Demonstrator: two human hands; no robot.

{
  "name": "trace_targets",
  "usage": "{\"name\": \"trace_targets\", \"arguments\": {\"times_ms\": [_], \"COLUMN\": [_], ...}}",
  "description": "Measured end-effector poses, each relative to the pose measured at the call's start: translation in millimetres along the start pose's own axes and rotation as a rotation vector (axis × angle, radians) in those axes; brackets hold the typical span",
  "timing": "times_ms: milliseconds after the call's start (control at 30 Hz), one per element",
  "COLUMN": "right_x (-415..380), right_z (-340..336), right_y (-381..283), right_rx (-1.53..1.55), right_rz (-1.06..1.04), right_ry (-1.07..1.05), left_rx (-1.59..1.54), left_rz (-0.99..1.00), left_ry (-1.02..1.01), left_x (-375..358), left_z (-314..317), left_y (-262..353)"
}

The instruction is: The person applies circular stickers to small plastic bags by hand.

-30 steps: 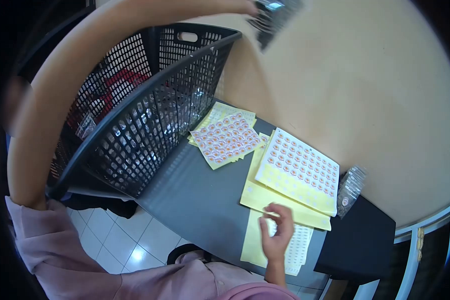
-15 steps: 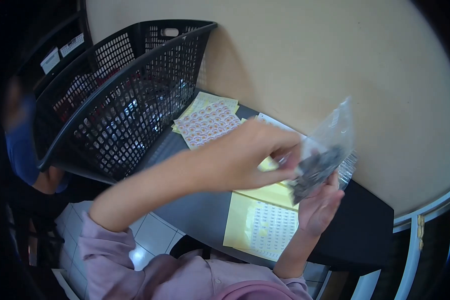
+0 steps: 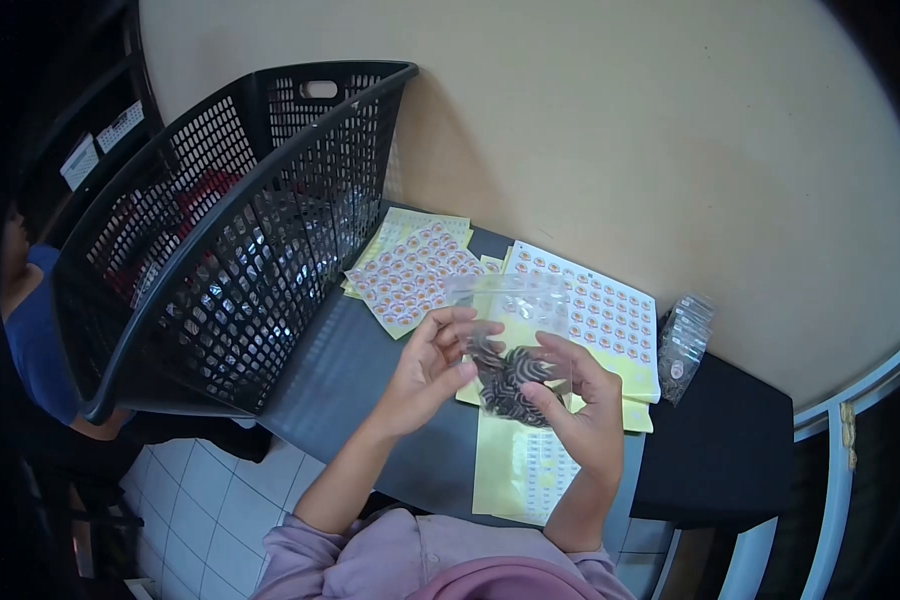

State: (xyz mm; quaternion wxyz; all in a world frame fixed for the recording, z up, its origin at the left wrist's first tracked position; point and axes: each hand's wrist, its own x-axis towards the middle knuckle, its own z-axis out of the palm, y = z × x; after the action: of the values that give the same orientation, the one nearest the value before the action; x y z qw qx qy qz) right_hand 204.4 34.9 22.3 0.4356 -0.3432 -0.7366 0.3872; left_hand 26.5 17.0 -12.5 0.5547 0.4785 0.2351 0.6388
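Observation:
A clear plastic bag (image 3: 518, 305) is held up over the table, its lower part filled with dark, pale-striped pieces (image 3: 515, 380) whose kind I cannot tell. My right hand (image 3: 588, 405) grips the bag's right side, thumb across the front and fingers behind. At the left edge, my left hand (image 3: 428, 365) has its fingers curled around the plastic. Behind the bag lies a white sheet of round stickers (image 3: 610, 310). Below it, a yellow-backed sheet of small printed labels (image 3: 540, 470) is partly covered by my right forearm.
A large black mesh basket (image 3: 240, 230) with many clear packets stands at the left. More sticker sheets (image 3: 415, 280) lie beside it on the grey table (image 3: 360, 380). Filled clear packets (image 3: 685, 345) are stacked at the right by the wall. A person in blue (image 3: 40, 330) is at far left.
The bag has come left and down from the right side, now turned face-on. My left arm has drawn back, so the sticker sheet and stacked packets show more fully.

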Motion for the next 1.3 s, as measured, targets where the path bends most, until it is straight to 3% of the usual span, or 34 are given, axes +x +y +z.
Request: {"name": "trace_targets", "arguments": {"times_ms": [167,233,267,333,433,567,633,767,833,1000,1100,1300], "right_x": [7.3,12.3,12.7,11.3,8.6,10.4,12.0,8.6,8.8,12.1,14.7,16.3], "right_z": [10.3,14.5,18.1,25.2,25.9,32.2,32.4,24.6,22.3,17.4,15.0,13.6], "right_y": [1.0,8.2,10.7,13.8,10.2,9.7,12.5,14.2,14.2,23.3,22.9,24.9], "right_rx": [0.122,0.051,0.052,0.318,0.569,0.506,0.447,0.472,0.414,0.257,0.191,0.115], "right_rz": [0.056,-0.166,-0.165,-0.099,0.046,0.038,-0.117,-0.113,-0.104,-0.119,-0.152,-0.188], "right_ry": [-0.014,0.048,0.054,0.171,0.145,0.187,0.295,0.369,0.382,0.41,0.414,0.403], "left_rx": [0.082,0.234,0.235,0.379,0.417,0.307,0.325,0.309,0.346,0.315,0.32,0.371], "left_rz": [0.096,0.035,0.032,0.016,0.028,0.026,0.048,0.071,0.192,0.222,0.133,0.253], "left_ry": [0.136,0.092,0.087,0.032,-0.026,-0.013,-0.069,-0.14,-0.087,-0.118,-0.113,-0.148], "left_x": [5.7,7.1,8.1,10.6,13.3,19.4,24.2,36.5,43.4,49.9,50.6,52.9], "left_z": [-6.1,-2.6,-0.5,3.4,1.2,3.4,4.3,9.8,14.2,15.4,17.5,10.9], "left_y": [0.8,16.9,22.2,27.9,28.3,21.5,18.5,8.6,6.4,-5.3,-5.3,-12.7]}}
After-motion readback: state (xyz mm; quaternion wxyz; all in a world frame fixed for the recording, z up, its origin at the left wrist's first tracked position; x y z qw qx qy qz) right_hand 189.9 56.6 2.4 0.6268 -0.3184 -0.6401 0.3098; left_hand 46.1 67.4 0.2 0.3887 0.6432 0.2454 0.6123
